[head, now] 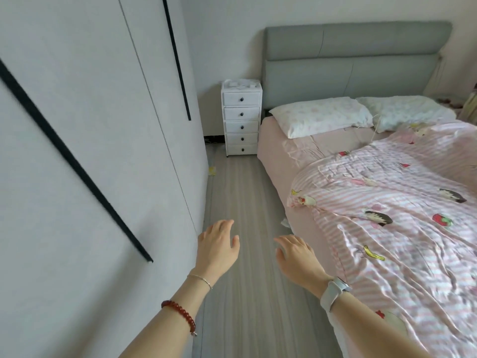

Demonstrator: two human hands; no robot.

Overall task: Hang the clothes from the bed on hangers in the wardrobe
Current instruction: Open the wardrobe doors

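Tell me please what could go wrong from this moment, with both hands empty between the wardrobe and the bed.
1. The wardrobe doors are closed and the left hand is close beside them; a door swung open in this narrow aisle might hit the person.
2. Small scraps lie on the floor, one by the bed's edge; stepping there could cause a slip.
3. No loose clothes are clear on the striped quilt, so the right hand may grab bedding instead.

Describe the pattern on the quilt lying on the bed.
Pink and white stripes with strawberries and cartoon figures on the quilt, seen in the head view.
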